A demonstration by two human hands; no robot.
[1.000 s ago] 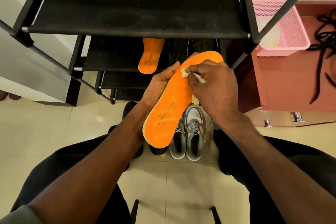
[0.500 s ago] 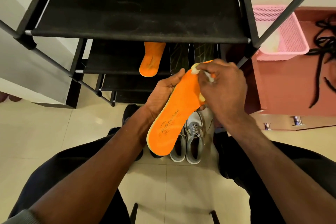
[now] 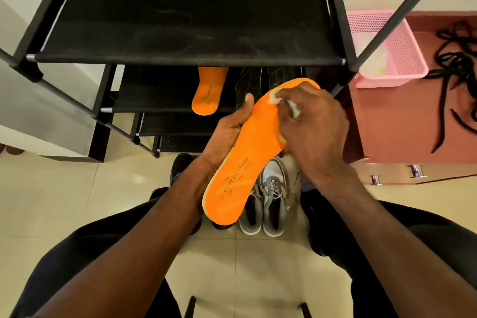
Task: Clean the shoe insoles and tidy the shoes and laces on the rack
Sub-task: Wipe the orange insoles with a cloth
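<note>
Holding the orange insole (image 3: 247,152) along its left edge, the left hand (image 3: 227,134) has thumb up the rim and fingers curled underneath; grip: grasping the insole. Insole sits in mid-air in front of the rack (image 3: 191,20), toe end up toward the second shelf, heel end down over the grey sneakers (image 3: 268,204) on the floor. The right hand (image 3: 317,124) pinches a small white wipe (image 3: 277,99) against the toe area; grip: clenched on the wipe.

Risks, judged:
- Support is at one edge only. Hard rubbing at the toe could flex the insole or twist it out of the left hand, dropping it onto the sneakers.
- Wipe is small and bunched; it may slip from the fingertips or miss the heel end.

A second orange insole (image 3: 209,90) lies on the second shelf, near its front edge. Pink basket (image 3: 382,51) and loose black laces (image 3: 454,64) lie at right.

Writing: held insole reads "AIR cushion" near the heel; smaller print beside it not legible.
</note>
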